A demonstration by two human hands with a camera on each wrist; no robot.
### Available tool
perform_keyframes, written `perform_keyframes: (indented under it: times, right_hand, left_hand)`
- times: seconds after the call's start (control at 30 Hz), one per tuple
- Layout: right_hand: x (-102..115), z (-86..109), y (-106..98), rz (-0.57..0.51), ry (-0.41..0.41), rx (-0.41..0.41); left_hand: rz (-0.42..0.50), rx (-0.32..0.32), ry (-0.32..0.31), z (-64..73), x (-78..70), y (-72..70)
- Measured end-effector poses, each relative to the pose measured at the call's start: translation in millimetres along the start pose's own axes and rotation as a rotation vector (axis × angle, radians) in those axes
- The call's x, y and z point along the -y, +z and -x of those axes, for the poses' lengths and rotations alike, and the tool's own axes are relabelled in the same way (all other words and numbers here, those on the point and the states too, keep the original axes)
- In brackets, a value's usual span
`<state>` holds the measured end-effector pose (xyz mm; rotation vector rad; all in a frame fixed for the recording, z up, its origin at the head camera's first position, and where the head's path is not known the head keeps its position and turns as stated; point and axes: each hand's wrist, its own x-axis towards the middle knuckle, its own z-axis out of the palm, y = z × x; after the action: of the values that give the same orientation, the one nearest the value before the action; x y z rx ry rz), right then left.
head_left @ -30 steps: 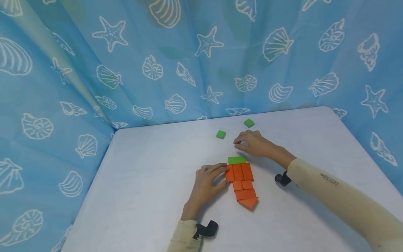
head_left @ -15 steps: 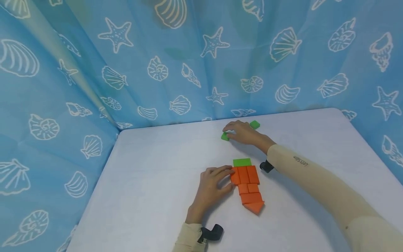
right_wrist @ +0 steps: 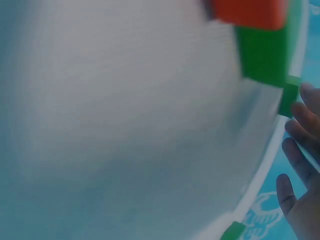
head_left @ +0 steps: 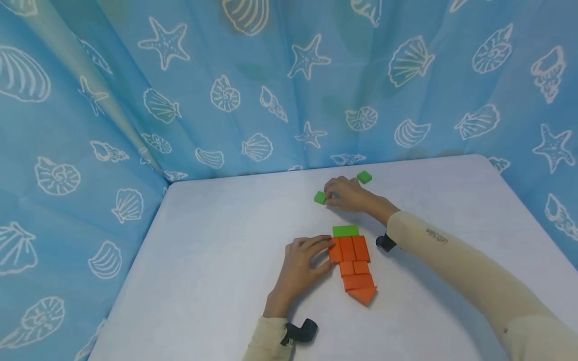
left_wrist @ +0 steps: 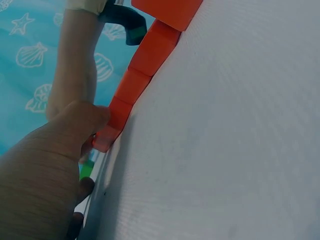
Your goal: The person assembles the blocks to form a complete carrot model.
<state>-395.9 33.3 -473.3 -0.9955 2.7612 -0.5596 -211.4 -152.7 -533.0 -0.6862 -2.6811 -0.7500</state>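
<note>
Orange blocks (head_left: 347, 248) lie flat on the table in a joined, tapering shape, with an orange triangle block (head_left: 363, 296) at the near end and a green block (head_left: 345, 230) along the far end. My left hand (head_left: 300, 268) holds the leftmost orange block (head_left: 334, 251), index finger at its far end and thumb at its near end. Farther back, my right hand (head_left: 345, 194) has its fingertips at the right side of a small green block (head_left: 319, 197). In the right wrist view, that hand's fingers (right_wrist: 300, 162) look spread and fairly straight.
Another small green block (head_left: 364, 177) lies near the table's back edge, just beyond my right hand. The white table (head_left: 217, 260) meets a blue shell-patterned curtain (head_left: 253, 90) at the back and left. Each wrist wears a black camera (head_left: 301, 331).
My right hand has moved away from beside the orange shape, back to the nearer small green block, its fingertips now at that block's right side. The left hand has stayed on the orange block.
</note>
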Motion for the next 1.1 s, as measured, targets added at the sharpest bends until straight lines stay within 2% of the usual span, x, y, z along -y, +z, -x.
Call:
perform_keyframes:
  times: [0.13, 0.3, 0.4, 0.67, 0.83, 1.1]
  right_hand:
    - [5.2, -3.5, -0.9, -0.006, -0.015, -0.043]
    - [7.2, -8.1, 2.5, 0.004, -0.082, -0.012]
    - [7.3, -6.8, 4.3, -0.03, -0.083, -0.013]
    - [10.9, 5.8, 9.7, -0.144, -0.009, 0.027]
    - [13.9, 18.5, 13.8, -0.176, -0.021, 0.024]
    - [16.0, 33.2, 16.3, -0.165, -0.056, 0.029]
  left_hand:
    - [0.01, -0.001, 0.002, 1.5, 0.7, 0.0]
    - [0.009, -0.008, -0.008, 4.3, -1.0, 2.5]
    - [0.015, -0.007, -0.007, 3.6, -1.8, 2.7]
    - [0.027, -0.01, 0.01, 0.3, 2.0, -0.9]
    - [0.016, -0.011, 0.008, 0.2, 1.4, -1.2]
    - [0.037, 0.005, -0.004, -0.1, -1.3, -2.6]
